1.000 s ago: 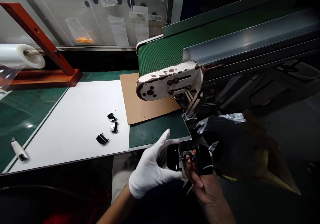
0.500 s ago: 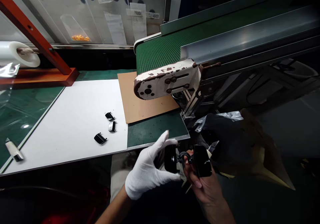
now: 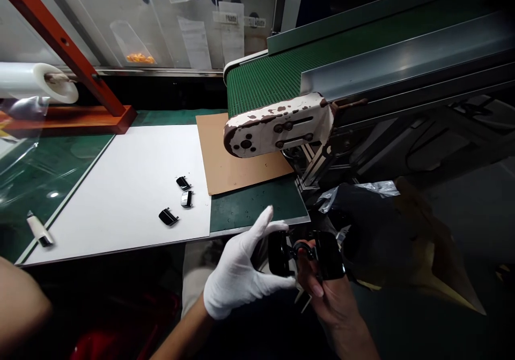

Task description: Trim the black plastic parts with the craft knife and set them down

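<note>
My left hand [image 3: 237, 274], in a white glove, grips a glossy black plastic piece [image 3: 278, 254] by its edges between thumb and fingers. A curved black link [image 3: 302, 248] joins this piece to a second glossy black panel [image 3: 332, 255]. My bare right hand [image 3: 332, 301] is closed around the link and that panel from below. Both hands are just off the table's front edge. Three small black plastic parts [image 3: 168, 217] lie on a white sheet [image 3: 129, 183] to the left.
A green conveyor [image 3: 257, 81] overhangs brown cardboard [image 3: 241, 175] on the table. At the left are a white-handled cutter [image 3: 39, 230], a plastic film roll [image 3: 36, 81] and a red-orange frame [image 3: 76, 54]. Another person's bare arm [image 3: 20, 306] shows lower left. A dark bag [image 3: 370, 220] stands right.
The view has shifted slightly, so the table appears farther right. Another person's bare arm has come in at lower left. The right-hand black panel has turned a little; both hands keep their hold.
</note>
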{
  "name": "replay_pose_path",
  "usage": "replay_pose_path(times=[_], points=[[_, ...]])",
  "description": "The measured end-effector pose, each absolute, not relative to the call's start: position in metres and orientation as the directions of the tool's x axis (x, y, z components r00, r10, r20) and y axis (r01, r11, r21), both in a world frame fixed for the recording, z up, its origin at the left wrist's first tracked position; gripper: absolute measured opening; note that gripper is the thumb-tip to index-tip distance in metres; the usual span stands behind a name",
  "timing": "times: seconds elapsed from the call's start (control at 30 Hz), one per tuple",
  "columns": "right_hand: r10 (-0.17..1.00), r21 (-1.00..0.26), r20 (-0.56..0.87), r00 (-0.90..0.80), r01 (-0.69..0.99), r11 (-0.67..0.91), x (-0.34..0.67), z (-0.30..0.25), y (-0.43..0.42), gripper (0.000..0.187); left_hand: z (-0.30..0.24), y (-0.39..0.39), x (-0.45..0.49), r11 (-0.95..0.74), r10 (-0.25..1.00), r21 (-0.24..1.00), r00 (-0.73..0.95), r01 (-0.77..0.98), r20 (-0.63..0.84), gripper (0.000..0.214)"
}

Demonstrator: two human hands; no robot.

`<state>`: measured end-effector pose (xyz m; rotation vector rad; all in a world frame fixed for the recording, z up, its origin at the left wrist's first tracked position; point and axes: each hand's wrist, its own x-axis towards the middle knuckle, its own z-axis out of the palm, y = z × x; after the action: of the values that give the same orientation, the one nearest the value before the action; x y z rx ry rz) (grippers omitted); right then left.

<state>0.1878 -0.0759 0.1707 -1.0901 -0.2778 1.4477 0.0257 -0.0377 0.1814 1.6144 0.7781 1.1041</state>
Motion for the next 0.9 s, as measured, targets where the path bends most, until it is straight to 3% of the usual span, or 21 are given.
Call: replay_pose_path(times=[0.3,0.67,0.9], points=[[0.879,-0.72,-0.453,0.149,-0.642,-0.262,0.189,0.171,-0.077,0.032,0.18,-0.033,0.021,-0.38,0.844,0.922,0.433,0.068,0.316,0.107],[0.906,-0.759,-0.387,0.172,-0.617,-0.207,0.19,0.163,-0.078,0.021,0.18,-0.031,0.022,-0.388,0.805,0.921,0.477,-0.027,0.353,0.109],[0.934,-0.83,-0.318,0.165,-0.524,-0.19,0.189,0.164,-0.077,0.03,0.183,-0.025,0.02,-0.415,0.77,0.906,0.561,0.077,0.305,0.111]])
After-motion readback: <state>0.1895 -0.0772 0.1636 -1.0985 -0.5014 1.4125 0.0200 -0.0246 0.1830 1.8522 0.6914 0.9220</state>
